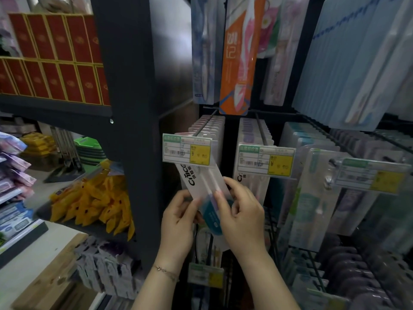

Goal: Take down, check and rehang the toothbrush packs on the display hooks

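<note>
Dim, soft-focus, edges curved.

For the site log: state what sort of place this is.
Most likely a shop's toiletries aisle: toothbrush packs hang in rows on display hooks, with barcoded price tags in front.

Shop, clearly, retail aisle; toothbrush packs [209, 128] hanging in dense rows on wire display hooks [260, 128]; printed price labels [187, 151] with barcodes and yellow price panels clipped at hook ends; to left, dark shelving [129, 86] lined with identical red boxes [55, 59]; yellow packets [93, 202] heaped on lower shelf; more packaged stock [13, 182] racked far left
</note>
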The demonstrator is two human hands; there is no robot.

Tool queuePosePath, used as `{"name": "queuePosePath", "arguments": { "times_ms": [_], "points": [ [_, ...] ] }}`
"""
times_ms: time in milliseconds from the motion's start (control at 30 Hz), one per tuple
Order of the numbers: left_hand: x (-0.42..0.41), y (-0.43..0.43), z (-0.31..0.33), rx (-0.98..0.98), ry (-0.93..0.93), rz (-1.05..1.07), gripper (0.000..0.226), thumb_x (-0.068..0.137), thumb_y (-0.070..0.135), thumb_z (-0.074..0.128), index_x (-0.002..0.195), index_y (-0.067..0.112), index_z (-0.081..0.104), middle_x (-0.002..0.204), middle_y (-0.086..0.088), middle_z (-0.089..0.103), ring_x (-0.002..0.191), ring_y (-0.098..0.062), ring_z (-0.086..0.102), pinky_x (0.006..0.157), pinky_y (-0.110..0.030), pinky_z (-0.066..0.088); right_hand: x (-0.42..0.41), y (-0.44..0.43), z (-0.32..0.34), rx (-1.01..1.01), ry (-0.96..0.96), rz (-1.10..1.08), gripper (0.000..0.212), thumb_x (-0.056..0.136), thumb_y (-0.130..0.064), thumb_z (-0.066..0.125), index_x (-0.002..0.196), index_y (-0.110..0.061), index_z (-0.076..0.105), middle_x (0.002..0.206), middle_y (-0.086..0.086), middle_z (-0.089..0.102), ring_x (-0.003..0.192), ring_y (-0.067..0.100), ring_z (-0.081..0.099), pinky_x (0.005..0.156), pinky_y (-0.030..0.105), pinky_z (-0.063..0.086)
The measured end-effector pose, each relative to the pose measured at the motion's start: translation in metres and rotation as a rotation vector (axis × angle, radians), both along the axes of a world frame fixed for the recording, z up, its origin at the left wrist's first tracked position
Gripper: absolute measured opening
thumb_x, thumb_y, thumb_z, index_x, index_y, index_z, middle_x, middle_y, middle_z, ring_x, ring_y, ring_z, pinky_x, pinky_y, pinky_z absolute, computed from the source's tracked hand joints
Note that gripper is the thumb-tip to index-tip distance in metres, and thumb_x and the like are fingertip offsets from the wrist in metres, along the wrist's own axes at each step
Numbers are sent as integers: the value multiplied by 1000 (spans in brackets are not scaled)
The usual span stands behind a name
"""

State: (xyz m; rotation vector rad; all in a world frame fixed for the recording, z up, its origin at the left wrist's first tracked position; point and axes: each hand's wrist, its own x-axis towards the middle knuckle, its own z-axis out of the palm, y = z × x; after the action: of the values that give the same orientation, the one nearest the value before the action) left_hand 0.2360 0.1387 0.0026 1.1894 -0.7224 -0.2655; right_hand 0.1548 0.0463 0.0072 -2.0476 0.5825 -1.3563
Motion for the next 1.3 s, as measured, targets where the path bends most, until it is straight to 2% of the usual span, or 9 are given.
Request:
{"name": "queuePosePath", "arguments": {
  "times_ms": [100,167,233,467,600,733,833,1100,1300],
  "points": [
    [4,-4,0,48,-29,12,13,95,7,53,96,13,64,74,4,69,61,-6,59,55,-19,48,0,1,-5,35,37,-9,20,91,-46,53,107,-35,59,78,-19,59,69,-1,52,88,59,48],
    [8,-5,-3,86,-37,48,14,96,8,52,97,17,64,80,9,70,66,-2,62,57,-16,47,1,3,-10,41,83,19,10,92,-42,57,96,-33,55,64,-16,56,62,4,57,86,32,47],
    [13,-6,-8,136,-66,118,15,97,14,52,100,24,63,88,12,70,76,0,64,62,-14,47,6,6,-11,68,124,60,12,94,-35,59,90,-26,52,62,-11,56,60,5,56,68,12,39],
    [21,-14,0,304,-230,267,25,101,23,44,106,48,49,102,18,63,92,9,58,73,-9,44,32,6,-9,124,171,127,20,99,-29,49,84,-17,42,77,0,53,67,13,52,55,22,37],
    [29,-20,-5,372,-277,290,28,101,25,42,127,29,52,115,8,63,104,-4,58,82,-17,44,39,6,-9,136,172,118,19,99,-27,48,84,-18,39,80,2,53,70,15,51,57,24,35],
    [26,-20,-10,427,-326,294,51,99,31,43,148,28,30,135,0,51,120,-13,52,99,-30,45,36,7,-8,162,150,127,24,98,-29,51,78,-26,38,77,-3,52,67,10,49,56,20,35],
    [11,-14,-7,437,-300,301,59,99,30,45,153,26,20,140,1,39,108,-10,56,90,-22,41,31,9,-8,160,119,116,26,97,-29,55,75,-27,41,72,-6,48,62,3,44,54,16,32],
    [-11,4,-15,337,-324,463,47,91,14,58,135,14,40,119,7,41,79,-12,58,67,-14,42,4,19,-9,94,268,-30,24,93,-40,56,107,-20,51,96,-7,54,80,10,54,64,22,45],
    [-15,18,-20,390,-620,527,20,86,10,63,103,10,54,98,-2,49,70,-16,52,54,-22,39,-28,22,-5,-138,507,-211,21,97,-41,45,105,-22,53,100,-5,59,84,17,58,61,30,42]
  ]
}}
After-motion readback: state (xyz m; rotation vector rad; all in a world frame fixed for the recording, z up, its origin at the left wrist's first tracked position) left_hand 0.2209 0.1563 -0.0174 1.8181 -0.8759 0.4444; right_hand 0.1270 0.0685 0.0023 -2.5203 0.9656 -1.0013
